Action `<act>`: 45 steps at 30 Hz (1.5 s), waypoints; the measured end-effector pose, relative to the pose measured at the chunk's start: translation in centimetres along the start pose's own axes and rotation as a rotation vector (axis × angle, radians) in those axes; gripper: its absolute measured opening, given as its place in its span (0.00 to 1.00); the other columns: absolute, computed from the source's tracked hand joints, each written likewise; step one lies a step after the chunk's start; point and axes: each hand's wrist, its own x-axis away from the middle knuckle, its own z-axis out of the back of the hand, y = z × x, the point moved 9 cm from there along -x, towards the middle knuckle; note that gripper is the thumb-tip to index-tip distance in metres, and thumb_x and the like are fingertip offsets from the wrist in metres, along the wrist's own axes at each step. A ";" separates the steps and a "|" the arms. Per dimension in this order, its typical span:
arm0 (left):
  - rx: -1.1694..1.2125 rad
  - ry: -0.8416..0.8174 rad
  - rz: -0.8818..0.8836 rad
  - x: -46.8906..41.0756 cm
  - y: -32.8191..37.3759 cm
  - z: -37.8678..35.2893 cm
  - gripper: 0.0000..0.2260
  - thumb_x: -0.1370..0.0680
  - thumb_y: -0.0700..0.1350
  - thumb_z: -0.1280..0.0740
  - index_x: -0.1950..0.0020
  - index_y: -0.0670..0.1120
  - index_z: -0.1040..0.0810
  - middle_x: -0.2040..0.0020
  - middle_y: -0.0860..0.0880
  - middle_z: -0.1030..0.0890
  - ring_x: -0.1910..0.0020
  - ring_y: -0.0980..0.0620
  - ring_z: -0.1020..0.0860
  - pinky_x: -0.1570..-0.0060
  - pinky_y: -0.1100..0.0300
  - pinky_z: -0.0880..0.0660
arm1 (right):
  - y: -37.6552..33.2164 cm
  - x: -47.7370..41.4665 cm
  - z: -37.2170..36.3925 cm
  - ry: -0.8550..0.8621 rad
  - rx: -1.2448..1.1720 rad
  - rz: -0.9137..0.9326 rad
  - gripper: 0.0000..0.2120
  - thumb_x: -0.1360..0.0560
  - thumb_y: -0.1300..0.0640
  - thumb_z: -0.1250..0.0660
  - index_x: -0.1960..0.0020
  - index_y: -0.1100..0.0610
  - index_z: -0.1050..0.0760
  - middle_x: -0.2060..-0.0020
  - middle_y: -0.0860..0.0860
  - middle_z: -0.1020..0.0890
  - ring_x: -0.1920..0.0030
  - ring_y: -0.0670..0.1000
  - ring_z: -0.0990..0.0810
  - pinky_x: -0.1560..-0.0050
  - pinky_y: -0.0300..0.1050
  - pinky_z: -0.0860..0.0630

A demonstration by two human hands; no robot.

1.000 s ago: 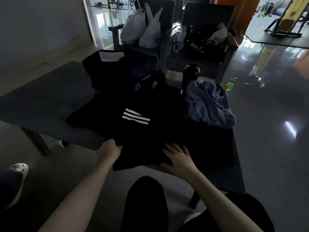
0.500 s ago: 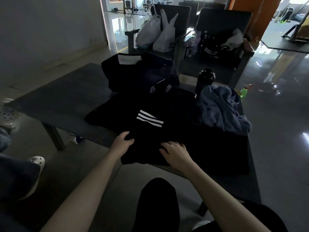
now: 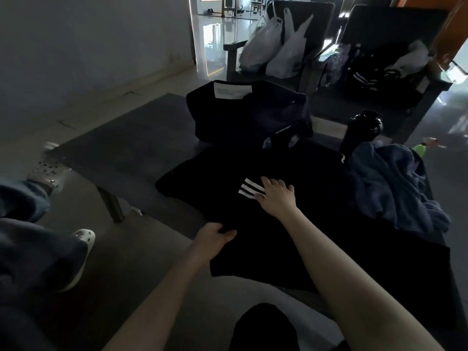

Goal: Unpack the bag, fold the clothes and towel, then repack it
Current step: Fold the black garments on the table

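A black garment point(image 3: 309, 224) with three white stripes lies spread on the dark table point(image 3: 121, 153). My left hand point(image 3: 215, 235) grips the garment's near left edge, fingers curled round the cloth. My right hand point(image 3: 277, 196) lies flat on the garment, fingers straight, just right of the white stripes. Behind the garment stands the dark blue bag point(image 3: 243, 115) with a white label. A crumpled blue towel point(image 3: 395, 188) sits at the right of the table.
A black bottle point(image 3: 361, 130) stands behind the towel. Two chairs beyond the table hold white plastic bags point(image 3: 276, 44) and dark clothes point(image 3: 374, 69). Another person's legs and pale clogs point(image 3: 83, 239) are at the left. A green bottle point(image 3: 421, 148) lies on the glossy floor.
My right hand has slid forward from the garment's near edge up to the white stripes and flattened. My left hand stays at the near left edge. The view has moved closer.
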 end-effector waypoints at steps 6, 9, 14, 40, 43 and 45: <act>-0.132 0.042 0.023 0.1 -0.1 1.3 0.11 0.23 0.51 0.32 0.50 0.44 0.18 0.61 0.53 0.20 0.63 0.60 0.23 0.71 0.74 0.33 | -1.4 -0.7 1.0 0.165 0.045 0.018 0.11 0.21 0.53 0.40 0.44 0.58 0.26 0.48 0.56 0.20 0.43 0.56 0.26 0.44 0.50 0.32; -0.143 0.039 0.039 0.4 -0.2 1.6 0.14 0.25 0.53 0.31 0.50 0.43 0.17 0.56 0.48 0.17 0.58 0.54 0.20 0.64 0.68 0.28 | -0.3 -0.3 2.9 0.222 -0.220 -0.058 0.07 0.21 0.59 0.42 0.47 0.61 0.28 0.54 0.57 0.20 0.51 0.58 0.22 0.55 0.49 0.30; -0.146 -0.052 0.072 1.3 -0.2 1.7 0.13 0.27 0.52 0.28 0.47 0.45 0.20 0.55 0.50 0.19 0.59 0.55 0.21 0.61 0.66 0.26 | 0.9 -0.4 4.9 0.207 -0.356 -0.144 0.04 0.21 0.63 0.42 0.47 0.61 0.31 0.59 0.54 0.25 0.60 0.55 0.26 0.66 0.46 0.34; 0.075 0.158 0.171 1.2 -3.9 3.4 0.18 0.28 0.53 0.31 0.50 0.39 0.21 0.53 0.42 0.18 0.52 0.44 0.20 0.47 0.50 0.24 | 0.3 0.6 5.0 0.411 -0.185 -0.087 0.16 0.21 0.55 0.39 0.35 0.59 0.31 0.40 0.58 0.28 0.39 0.59 0.29 0.47 0.51 0.30; 0.300 0.169 0.261 1.5 -5.1 2.7 0.07 0.25 0.46 0.30 0.55 0.43 0.24 0.55 0.43 0.20 0.59 0.46 0.20 0.62 0.55 0.21 | -1.5 4.0 3.2 0.391 -0.185 0.121 0.15 0.21 0.53 0.40 0.37 0.56 0.28 0.40 0.54 0.26 0.38 0.56 0.30 0.39 0.51 0.34; 0.427 0.190 0.316 1.4 -5.6 2.3 0.04 0.24 0.42 0.31 0.56 0.44 0.25 0.61 0.44 0.21 0.65 0.50 0.23 0.76 0.65 0.26 | -1.3 6.0 -0.3 0.207 -0.178 0.145 0.18 0.20 0.49 0.42 0.34 0.55 0.28 0.36 0.51 0.26 0.34 0.54 0.31 0.35 0.51 0.37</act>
